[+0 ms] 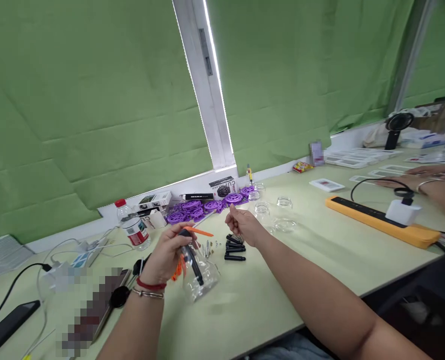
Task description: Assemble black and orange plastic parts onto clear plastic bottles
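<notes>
My left hand (169, 250) is closed on a clear plastic bag (203, 280) that hangs down over the tabletop. A black tube (195, 265) shows at the bag, and an orange strip (199, 231) sticks out to the right of my fingers. My right hand (245, 226) is above the table with its fingers pinched together, beside several black cylinders (235, 257). Whatever it holds is too small to make out. Small metal pins (207, 249) lie between my hands. Orange pieces (176, 271) lie partly behind the bag.
Purple rings (192, 209) and small boxes line the back edge. A bottle (132, 225) stands at left, near cables and a phone (98, 310). Clear round lids (284, 202) lie right of centre. Farther right are an orange power strip (380, 222) and another person's hands (398, 181).
</notes>
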A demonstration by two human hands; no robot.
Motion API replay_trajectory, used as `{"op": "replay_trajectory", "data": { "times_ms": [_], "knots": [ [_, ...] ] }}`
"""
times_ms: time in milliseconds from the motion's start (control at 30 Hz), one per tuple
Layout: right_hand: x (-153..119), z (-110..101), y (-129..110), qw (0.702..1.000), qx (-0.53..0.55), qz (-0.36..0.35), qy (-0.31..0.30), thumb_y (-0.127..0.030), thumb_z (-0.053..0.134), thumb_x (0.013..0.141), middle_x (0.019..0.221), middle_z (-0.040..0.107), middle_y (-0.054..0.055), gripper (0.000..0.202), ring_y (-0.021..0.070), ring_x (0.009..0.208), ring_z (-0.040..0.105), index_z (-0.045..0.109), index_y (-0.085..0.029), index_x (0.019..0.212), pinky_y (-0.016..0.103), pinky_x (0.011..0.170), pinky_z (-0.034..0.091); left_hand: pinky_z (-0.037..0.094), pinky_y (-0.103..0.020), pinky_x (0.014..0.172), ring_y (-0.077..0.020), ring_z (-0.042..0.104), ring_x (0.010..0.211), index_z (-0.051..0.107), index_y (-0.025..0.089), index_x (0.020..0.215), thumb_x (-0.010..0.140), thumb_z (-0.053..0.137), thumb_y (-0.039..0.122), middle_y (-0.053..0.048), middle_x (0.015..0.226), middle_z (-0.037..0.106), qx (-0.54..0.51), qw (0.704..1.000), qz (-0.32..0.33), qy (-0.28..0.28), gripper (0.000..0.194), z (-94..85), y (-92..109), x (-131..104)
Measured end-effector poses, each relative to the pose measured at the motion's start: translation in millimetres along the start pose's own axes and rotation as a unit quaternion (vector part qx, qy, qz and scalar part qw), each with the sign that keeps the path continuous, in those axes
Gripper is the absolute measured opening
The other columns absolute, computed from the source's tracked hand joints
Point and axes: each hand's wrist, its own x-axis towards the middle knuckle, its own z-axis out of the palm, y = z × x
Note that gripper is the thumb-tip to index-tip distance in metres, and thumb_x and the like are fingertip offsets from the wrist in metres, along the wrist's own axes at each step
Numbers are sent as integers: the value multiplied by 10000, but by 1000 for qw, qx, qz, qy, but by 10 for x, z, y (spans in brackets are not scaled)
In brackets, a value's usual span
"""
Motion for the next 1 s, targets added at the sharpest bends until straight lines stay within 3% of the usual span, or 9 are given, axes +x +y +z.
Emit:
{"op": "replay_trajectory", "data": {
  "times_ms": [133, 233, 467, 667, 833, 1000],
  "knots": [
    [23, 8, 92, 998, -54, 35, -18, -648, 545, 722, 375, 377, -61, 512, 37, 326, 246, 496, -167, 554, 208, 352, 155, 485, -283, 575, -157, 623, 602, 586, 179, 939, 580, 610, 161, 9, 693, 604, -44, 998, -35, -9, 361, 126, -369, 22],
    [12, 70, 178, 996, -59, 61, -24, -604, 546, 748, 345, 323, -80, 481, 35, 322, 199, 455, -179, 543, 211, 362, 113, 479, -272, 576, -155, 627, 605, 592, 171, 953, 613, 635, 181, 2, 702, 612, -45, 998, -44, -15, 342, 125, -474, 10],
    [-52, 156, 186, 994, -85, 56, -50, -416, 654, 707, 454, 436, -67, 295, 32, 396, 288, 556, -146, 641, 194, 405, 204, 422, -237, 460, -122, 553, 461, 591, 157, 823, 685, 673, 383, 15, 566, 579, -22, 997, -70, 31, 278, 60, -503, -12],
    [-30, 152, 279, 988, -125, 86, -32, -463, 579, 768, 472, 467, -46, 346, 41, 391, 323, 560, -141, 644, 198, 393, 240, 421, -238, 444, -128, 545, 447, 594, 152, 791, 682, 672, 391, 13, 534, 570, 0, 996, -78, 32, 274, -43, -558, 49],
    [-17, 193, 381, 993, -98, 62, -39, -335, 703, 688, 579, 560, -30, 242, 54, 460, 438, 572, -150, 772, 190, 441, 353, 401, -230, 411, -126, 531, 416, 592, 156, 755, 671, 680, 357, 10, 523, 564, -3, 995, -92, 43, 235, -103, -586, 70],
    [-3, 246, 412, 986, -124, 107, -7, -384, 601, 783, 512, 530, -25, 267, 41, 386, 377, 552, -145, 675, 180, 366, 272, 383, -226, 380, -123, 516, 388, 581, 161, 701, 677, 671, 352, 14, 505, 548, -17, 994, -102, 40, 213, -152, -601, 89]
  ]
}}
